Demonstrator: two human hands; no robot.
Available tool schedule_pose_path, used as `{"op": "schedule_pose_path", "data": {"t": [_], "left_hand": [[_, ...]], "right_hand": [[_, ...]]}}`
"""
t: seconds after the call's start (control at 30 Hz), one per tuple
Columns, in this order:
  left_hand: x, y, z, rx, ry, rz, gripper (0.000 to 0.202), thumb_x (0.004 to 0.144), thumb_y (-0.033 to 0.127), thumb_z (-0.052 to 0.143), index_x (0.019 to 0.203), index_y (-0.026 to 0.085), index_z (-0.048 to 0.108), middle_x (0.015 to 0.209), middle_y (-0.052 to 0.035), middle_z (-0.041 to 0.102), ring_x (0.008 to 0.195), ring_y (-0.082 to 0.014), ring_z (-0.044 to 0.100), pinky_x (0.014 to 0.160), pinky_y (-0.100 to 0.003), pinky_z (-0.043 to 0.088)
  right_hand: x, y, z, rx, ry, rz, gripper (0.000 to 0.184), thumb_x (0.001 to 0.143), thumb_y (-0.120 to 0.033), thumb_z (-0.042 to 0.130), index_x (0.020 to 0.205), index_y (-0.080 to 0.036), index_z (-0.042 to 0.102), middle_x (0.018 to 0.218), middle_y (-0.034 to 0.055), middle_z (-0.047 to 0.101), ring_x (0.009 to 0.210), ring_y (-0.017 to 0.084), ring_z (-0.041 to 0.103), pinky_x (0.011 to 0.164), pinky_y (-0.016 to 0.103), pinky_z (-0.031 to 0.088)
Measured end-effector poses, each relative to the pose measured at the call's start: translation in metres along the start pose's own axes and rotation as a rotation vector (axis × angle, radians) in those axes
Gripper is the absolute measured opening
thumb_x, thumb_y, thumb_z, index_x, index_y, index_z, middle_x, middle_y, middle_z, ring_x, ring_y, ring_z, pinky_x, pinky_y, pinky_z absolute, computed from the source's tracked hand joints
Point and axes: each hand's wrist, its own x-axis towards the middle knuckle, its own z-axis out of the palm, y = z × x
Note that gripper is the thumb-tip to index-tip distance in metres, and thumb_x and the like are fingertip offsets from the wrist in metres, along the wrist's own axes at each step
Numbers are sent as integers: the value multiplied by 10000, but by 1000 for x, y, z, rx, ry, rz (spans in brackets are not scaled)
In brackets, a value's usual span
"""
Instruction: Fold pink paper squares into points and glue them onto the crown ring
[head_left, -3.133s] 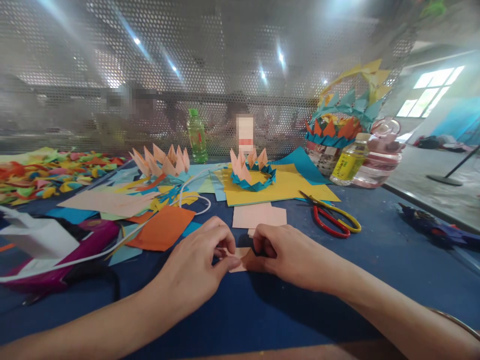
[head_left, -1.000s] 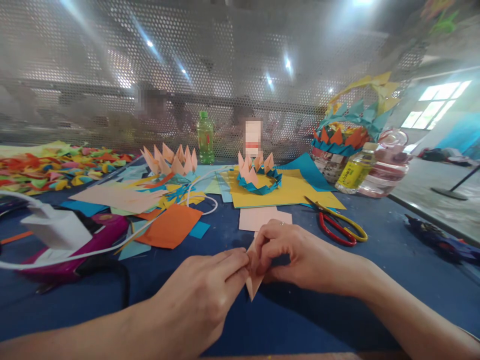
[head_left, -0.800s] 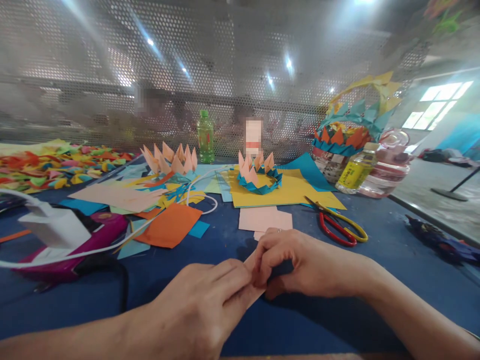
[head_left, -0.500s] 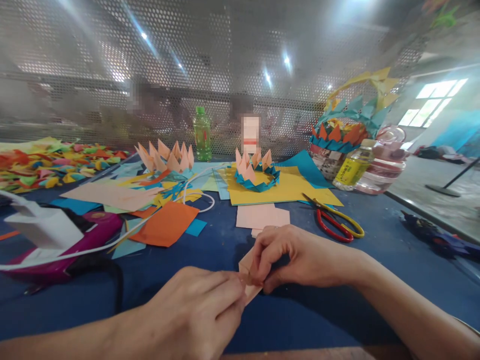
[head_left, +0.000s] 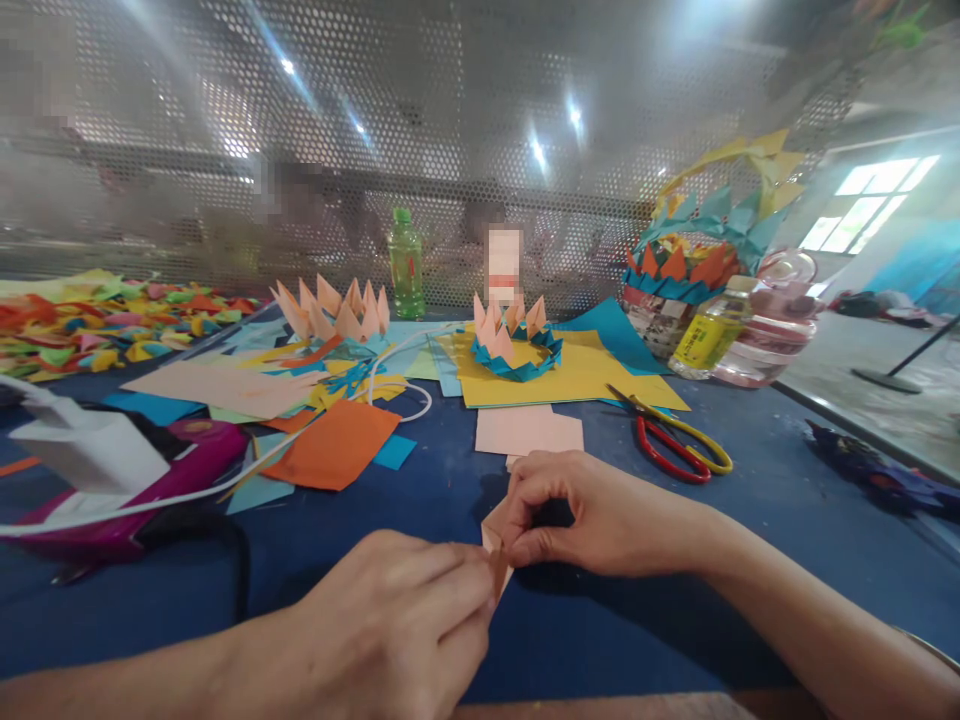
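Observation:
A small folded piece of pale pink paper [head_left: 496, 555] stands on edge between both hands, just above the blue table [head_left: 750, 520]. My left hand [head_left: 390, 630] is closed, its fingertips pinching the paper's near side. My right hand [head_left: 592, 515] is curled, thumb and forefinger pinching the paper's far side. A few flat pink paper squares [head_left: 529, 432] lie just beyond my right hand.
Red-and-yellow scissors [head_left: 675, 448] lie right of the squares. A pink-and-blue paper crown [head_left: 514, 345] sits on yellow sheets [head_left: 585, 378]; another pink crown [head_left: 330, 312], orange paper [head_left: 334, 445], a magenta tool with white cord [head_left: 150, 480], bottles [head_left: 709, 330] and a paper basket [head_left: 694, 250] stand around. A perforated metal screen [head_left: 450, 150] closes the back.
The pink paper went from lying flat under both hands to being lifted and folded narrower. My left hand has drawn nearer to the table's front edge; my right keeps pinching.

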Motion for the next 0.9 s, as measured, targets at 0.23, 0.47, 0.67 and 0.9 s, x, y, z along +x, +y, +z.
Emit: {"op": "schedule_pose_path", "data": {"t": [0.23, 0.47, 0.67, 0.9], "left_hand": [[4, -6, -6, -25, 48, 58, 297, 868, 119, 428, 905, 193, 714, 901, -36, 725, 721, -161, 622, 588, -260, 490], [5, -7, -4, -45, 99, 30, 370, 957, 168, 353, 894, 196, 716, 890, -20, 727, 653, -139, 606, 534, -258, 460], [9, 4, -2, -41, 201, -95, 567, 1009, 152, 195, 784, 201, 714, 763, -6, 711, 592, -134, 593, 540, -273, 451], [9, -3, -3, -166, 221, -30, 381, 919, 105, 331, 805, 174, 688, 762, -3, 719, 556, -122, 610, 484, -251, 448]], "right_hand": [[-1, -6, 5, -92, 31, 77, 185, 868, -313, 620, 804, -153, 685, 842, 24, 698, 767, 120, 596, 710, 238, 450], [-1, -8, 9, -55, 55, 136, 99, 825, -247, 638, 815, -164, 691, 806, 9, 708, 768, 120, 606, 700, 229, 437], [-1, -8, 9, -82, 77, 122, 87, 811, -233, 631, 775, -168, 676, 758, -10, 678, 737, 111, 576, 654, 216, 409], [-1, -8, 8, -121, 70, 138, 97, 801, -249, 660, 761, -160, 657, 757, -4, 664, 744, 117, 564, 656, 219, 395]]}}
